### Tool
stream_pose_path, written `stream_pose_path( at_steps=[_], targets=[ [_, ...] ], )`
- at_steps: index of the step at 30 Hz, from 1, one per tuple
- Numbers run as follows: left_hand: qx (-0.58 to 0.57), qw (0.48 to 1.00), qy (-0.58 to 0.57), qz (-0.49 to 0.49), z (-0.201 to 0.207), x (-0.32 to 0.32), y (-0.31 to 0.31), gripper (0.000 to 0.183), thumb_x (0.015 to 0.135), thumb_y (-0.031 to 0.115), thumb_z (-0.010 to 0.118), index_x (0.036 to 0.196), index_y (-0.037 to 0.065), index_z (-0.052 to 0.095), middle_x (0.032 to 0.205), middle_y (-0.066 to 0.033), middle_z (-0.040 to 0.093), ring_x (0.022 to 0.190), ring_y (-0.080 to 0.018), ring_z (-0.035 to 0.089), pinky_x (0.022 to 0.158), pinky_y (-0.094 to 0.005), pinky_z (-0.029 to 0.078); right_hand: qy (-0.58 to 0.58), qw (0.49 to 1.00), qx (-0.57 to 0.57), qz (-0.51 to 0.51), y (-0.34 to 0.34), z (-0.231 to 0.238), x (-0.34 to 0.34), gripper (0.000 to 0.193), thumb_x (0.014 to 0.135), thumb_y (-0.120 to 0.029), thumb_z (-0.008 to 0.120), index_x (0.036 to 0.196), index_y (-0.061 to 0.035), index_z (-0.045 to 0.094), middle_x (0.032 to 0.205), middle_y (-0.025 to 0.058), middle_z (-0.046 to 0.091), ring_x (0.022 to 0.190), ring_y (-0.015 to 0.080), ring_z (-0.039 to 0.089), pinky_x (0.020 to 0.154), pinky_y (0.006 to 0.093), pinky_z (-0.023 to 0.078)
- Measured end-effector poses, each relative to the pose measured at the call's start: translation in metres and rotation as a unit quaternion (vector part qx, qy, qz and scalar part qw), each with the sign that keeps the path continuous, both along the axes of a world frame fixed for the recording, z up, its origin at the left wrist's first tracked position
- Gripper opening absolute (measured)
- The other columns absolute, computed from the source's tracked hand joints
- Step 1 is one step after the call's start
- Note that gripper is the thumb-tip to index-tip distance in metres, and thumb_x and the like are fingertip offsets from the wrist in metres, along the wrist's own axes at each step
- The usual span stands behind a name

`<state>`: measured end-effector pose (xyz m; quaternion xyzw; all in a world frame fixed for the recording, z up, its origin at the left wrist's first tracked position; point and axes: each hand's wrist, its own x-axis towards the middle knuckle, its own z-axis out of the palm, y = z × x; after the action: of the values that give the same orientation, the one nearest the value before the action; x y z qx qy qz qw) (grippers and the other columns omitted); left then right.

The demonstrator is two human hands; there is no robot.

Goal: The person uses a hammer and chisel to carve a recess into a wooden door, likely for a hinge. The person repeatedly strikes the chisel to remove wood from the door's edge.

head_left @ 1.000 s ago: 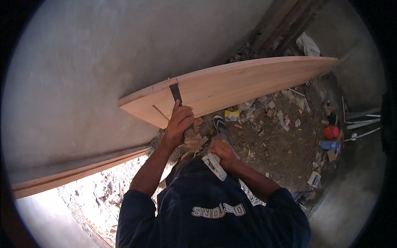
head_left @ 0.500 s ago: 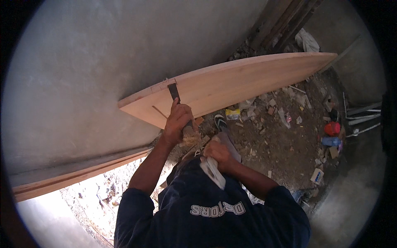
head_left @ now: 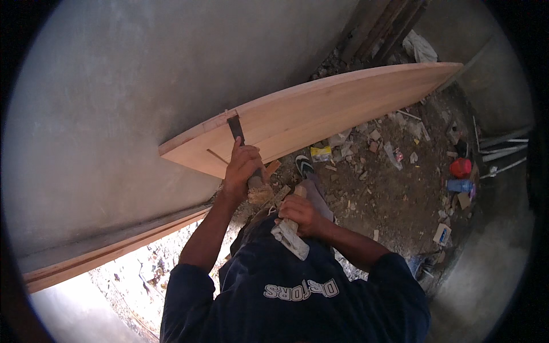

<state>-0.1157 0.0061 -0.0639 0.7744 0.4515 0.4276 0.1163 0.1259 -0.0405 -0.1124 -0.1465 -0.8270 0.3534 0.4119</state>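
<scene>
My left hand (head_left: 243,170) is wrapped round a wide chisel (head_left: 235,127) with a dark flat blade and a worn wooden handle. The blade's tip touches the edge of a long pale wooden panel (head_left: 337,106), beside a small marked cut. One finger stretches along the blade. Close to my body, my right hand (head_left: 301,215) grips a hammer (head_left: 290,240) by its wooden handle. The hammer's pale, dusty head hangs in front of my dark shirt, apart from the chisel. A narrow slot (head_left: 217,155) shows on the panel's face.
The panel stands on its long side near a grey plastered wall (head_left: 143,74). Rubble, wood scraps and a yellow packet (head_left: 321,154) litter the dirt floor. Red (head_left: 460,167) and blue (head_left: 459,186) containers and pale pipes (head_left: 503,151) lie at the right. A wooden frame (head_left: 114,246) edges a bright opening.
My right hand has tilted the hammer, so its handle end now shows above the fist and the head faces differently. The chisel stays against the panel's edge. The view has shifted slightly.
</scene>
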Motion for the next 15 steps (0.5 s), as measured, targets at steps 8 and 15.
stream_pose_path(
  at_steps=[8,15],
  targets=[
    [-0.080,0.989,-0.123,0.004,-0.009,-0.005,-0.006,0.037,0.064,0.013,0.085,0.093,0.005,0.063,0.098,-0.0104,0.063,0.106,-0.0320,0.064,0.119,-0.0593,0.031,-0.018,0.998,-0.053,-0.007,-0.003,0.007,0.001,0.030,0.074,-0.011,0.085,0.093,-0.0021,0.064,0.089,0.0132,0.062,0.082,0.0342,0.063,0.071,0.0435,0.051],
    [-0.006,1.000,-0.026,-0.005,0.011,0.000,0.005,0.038,0.065,0.017,0.084,0.094,0.006,0.062,0.098,-0.0111,0.062,0.101,-0.0319,0.064,0.115,-0.0589,0.034,0.044,0.998,-0.017,0.037,-0.005,0.034,-0.010,0.037,0.070,-0.020,0.086,0.093,-0.0031,0.063,0.093,0.0164,0.064,0.089,0.0360,0.065,0.078,0.0470,0.053]
  ],
)
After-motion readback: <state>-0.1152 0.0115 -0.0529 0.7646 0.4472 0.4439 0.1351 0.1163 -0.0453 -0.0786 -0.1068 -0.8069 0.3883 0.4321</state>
